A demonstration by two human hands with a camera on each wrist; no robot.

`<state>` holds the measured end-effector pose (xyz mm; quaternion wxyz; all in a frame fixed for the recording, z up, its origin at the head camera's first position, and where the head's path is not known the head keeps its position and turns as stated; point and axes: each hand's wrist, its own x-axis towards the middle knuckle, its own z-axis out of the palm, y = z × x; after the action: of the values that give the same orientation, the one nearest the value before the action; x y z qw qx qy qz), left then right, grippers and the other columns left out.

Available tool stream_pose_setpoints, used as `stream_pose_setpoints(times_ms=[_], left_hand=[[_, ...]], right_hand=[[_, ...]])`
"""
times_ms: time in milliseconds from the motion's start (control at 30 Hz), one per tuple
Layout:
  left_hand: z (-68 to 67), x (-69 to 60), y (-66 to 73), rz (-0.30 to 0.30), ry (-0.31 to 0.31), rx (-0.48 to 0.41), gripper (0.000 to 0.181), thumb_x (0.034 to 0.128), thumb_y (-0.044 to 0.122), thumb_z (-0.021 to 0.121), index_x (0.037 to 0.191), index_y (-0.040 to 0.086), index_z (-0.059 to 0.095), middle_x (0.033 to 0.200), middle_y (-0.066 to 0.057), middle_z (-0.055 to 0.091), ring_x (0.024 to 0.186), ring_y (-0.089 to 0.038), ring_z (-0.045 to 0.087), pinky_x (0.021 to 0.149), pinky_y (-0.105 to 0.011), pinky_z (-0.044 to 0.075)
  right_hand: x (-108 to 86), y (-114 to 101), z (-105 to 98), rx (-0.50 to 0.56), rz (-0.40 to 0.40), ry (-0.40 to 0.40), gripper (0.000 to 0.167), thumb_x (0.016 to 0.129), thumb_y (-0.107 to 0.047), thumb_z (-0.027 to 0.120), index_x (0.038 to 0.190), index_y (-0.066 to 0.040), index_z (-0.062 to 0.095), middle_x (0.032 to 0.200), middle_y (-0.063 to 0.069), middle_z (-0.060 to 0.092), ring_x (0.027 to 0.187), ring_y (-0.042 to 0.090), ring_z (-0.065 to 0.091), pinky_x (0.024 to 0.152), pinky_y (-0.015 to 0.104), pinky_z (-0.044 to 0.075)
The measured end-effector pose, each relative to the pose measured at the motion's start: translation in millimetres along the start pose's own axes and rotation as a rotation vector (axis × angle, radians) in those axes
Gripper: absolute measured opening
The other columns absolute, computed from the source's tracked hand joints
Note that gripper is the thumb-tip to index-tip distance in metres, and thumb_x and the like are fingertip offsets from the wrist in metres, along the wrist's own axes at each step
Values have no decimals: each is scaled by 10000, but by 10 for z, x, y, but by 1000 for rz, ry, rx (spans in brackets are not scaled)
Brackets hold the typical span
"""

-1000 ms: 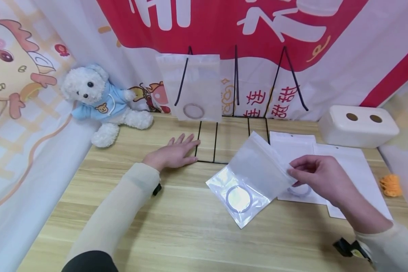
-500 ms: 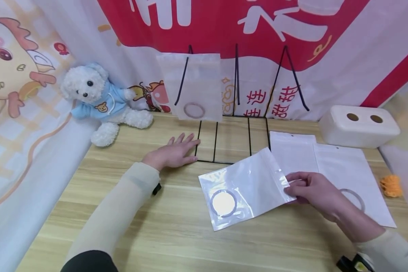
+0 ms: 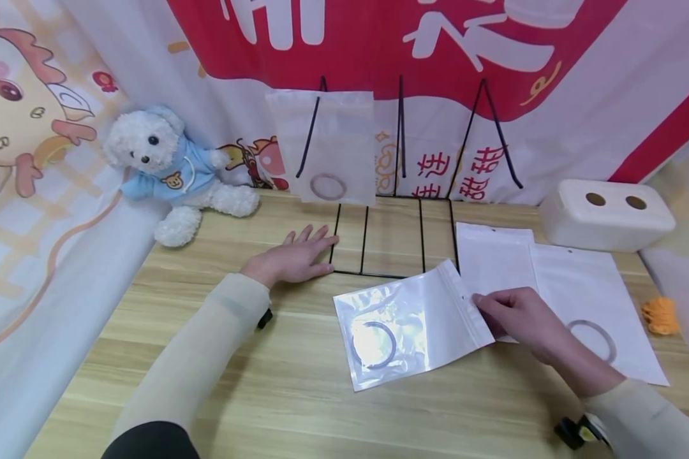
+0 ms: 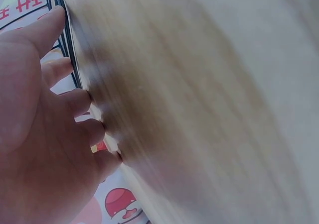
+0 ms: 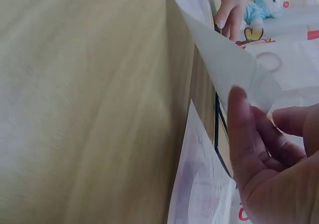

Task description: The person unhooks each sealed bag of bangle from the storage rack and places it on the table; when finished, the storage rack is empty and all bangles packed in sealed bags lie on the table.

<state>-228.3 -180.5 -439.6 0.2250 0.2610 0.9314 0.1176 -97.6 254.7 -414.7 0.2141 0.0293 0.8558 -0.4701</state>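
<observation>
Between thumb and fingers my right hand [image 3: 519, 319] pinches the zip end of a clear-and-white zip bag [image 3: 407, 325] with a pale purple ring [image 3: 374, 345] inside. The bag slants over the table, its ring end to the left. In the right wrist view the bag [image 5: 234, 69] curves up from the fingers. My left hand [image 3: 291, 257] lies with straight fingers on the table, its fingertips at the left edge of the black wire rack [image 3: 363, 245]. A similar bag [image 3: 327, 146] with a ring hangs from the rack's left hook.
Two more bags, one farther left [image 3: 494, 252] and one at right [image 3: 585, 287], lie by the rack. A white box [image 3: 608, 213] with two holes stands behind them. An orange bundle [image 3: 660, 315] lies far right. A plush dog [image 3: 172, 172] sits at back left.
My right hand has drawn the bag lower and turned it from diagonal to nearly level, its ring end shifting left. The left hand stays put.
</observation>
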Motion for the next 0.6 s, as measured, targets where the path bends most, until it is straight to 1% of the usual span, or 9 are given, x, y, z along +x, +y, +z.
stream_pose_setpoints(times_ms=[100,200,267,367,433,500,600], left_hand=[[0,0,0,-1,0,1,753,1128,531,488,1752,243,179,1835,-110,12,1685,-459,-18,1352,-685,-6],[1,0,-1,-1,-2,1,752,1128,530,488,1752,246,179,1835,-109,10,1684,-461,-17,1352,-684,-8],[0,0,3,0,-1,3,750,1129,531,485,1752,246,180,1835,-109,13,1683,-462,-13,1352,-684,-5],[-3,-4,10,-2,-2,2,747,1130,534,480,1752,249,181,1836,-107,17,1685,-459,-13,1354,-681,-2],[-7,-11,16,-7,-3,-2,745,1130,532,481,1752,249,182,1835,-106,19,1686,-454,-15,1355,-677,-3],[-9,-16,20,-12,-5,-8,745,1131,528,482,1752,249,180,1835,-104,16,1687,-450,-20,1357,-674,-9],[-12,-21,20,-15,-4,-10,745,1130,522,487,1751,246,182,1834,-106,15,1687,-449,-22,1356,-675,-11]], right_hand=[[98,-29,-29,-14,7,7,460,1125,-341,590,1224,74,762,952,64,801,804,144,727,711,305,650],[202,-66,-32,-21,21,-7,465,1113,-347,613,1292,66,729,956,59,780,820,162,710,716,319,650],[255,-83,-24,-33,16,-26,451,1104,-322,627,1315,67,714,942,58,768,804,172,694,688,335,643],[303,-109,2,-66,2,-47,410,1078,-267,671,1306,72,710,911,62,757,755,182,673,636,347,624],[322,-120,17,-100,-8,-45,376,1059,-237,695,1271,72,719,883,65,748,725,184,661,614,343,606],[332,-126,28,-116,-8,-43,351,1044,-221,713,1236,73,724,868,65,740,718,185,658,613,339,601],[336,-112,35,-106,13,-51,320,1034,-200,724,1203,72,719,858,66,729,738,188,661,632,338,609]])
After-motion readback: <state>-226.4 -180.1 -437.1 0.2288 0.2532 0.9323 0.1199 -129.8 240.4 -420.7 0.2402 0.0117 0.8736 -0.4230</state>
